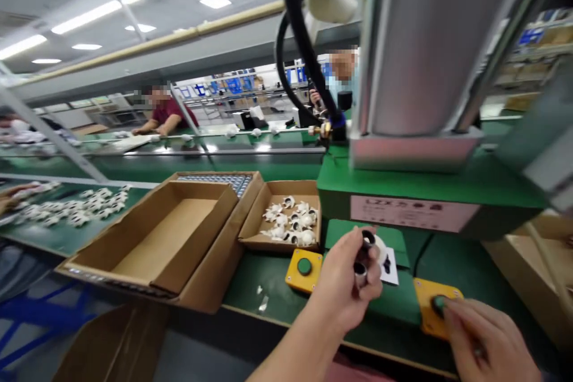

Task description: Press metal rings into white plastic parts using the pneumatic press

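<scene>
My left hand (347, 286) is closed around small metal rings (360, 271) in front of the green press base (367, 239). A round white part (380, 249) shows just behind its fingers. At the lower right, my right hand (492, 340) is curled beside the right yellow button box (425, 307), its fingertips over the green button. A small dark metallic piece (480, 353) shows between its fingers, too blurred to identify. The left yellow button box (293, 274) sits left of my left hand.
A cardboard box (250, 233) holds white parts. Left of it is a larger carton (210, 274). More white parts (80, 209) lie at far left. A press cylinder (416, 48) hangs above the green machine. People sit across the line.
</scene>
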`<state>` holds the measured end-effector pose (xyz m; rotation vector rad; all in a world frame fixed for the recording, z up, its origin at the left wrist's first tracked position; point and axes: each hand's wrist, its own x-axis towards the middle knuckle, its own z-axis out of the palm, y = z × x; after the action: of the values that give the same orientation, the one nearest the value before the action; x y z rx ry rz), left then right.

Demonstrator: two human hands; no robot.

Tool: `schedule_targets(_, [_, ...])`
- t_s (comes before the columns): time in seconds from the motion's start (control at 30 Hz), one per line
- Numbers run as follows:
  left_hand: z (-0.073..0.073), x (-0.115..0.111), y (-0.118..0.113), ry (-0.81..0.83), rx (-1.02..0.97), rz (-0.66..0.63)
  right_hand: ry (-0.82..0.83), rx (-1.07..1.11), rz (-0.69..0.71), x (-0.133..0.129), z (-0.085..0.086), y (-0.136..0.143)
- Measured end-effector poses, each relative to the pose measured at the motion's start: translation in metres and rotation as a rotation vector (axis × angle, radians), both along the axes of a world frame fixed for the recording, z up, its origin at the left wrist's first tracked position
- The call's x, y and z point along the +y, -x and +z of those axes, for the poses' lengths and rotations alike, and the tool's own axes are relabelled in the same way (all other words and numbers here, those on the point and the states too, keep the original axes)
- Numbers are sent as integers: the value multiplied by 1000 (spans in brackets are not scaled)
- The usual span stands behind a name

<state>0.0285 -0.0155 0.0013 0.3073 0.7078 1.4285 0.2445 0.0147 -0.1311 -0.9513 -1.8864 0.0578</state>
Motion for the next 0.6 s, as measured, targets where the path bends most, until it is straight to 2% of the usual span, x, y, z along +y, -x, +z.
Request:
schedule_targets(0.1, [9, 13, -12, -25, -143, -46, 3, -66, -38, -2, -9, 2])
schedule_targets(0.2, [14, 19, -17, -53, -201, -32, 42, -28, -43, -2, -17, 2])
schedule_targets(0.37, [20, 25, -17, -90, 22, 11, 35, -5, -35, -3, -19, 0])
schedule_targets(0.5, [18, 25, -17, -83, 146, 47, 30, 25, -44, -3, -21, 0])
schedule_targets(0.53, [16, 22, -15, -72, 228, 65, 22, 36, -47, -1, -25, -2])
schedule_targets(0.6, [9, 11, -4, -18, 549, 100, 26, 52, -32, 5, -41, -10])
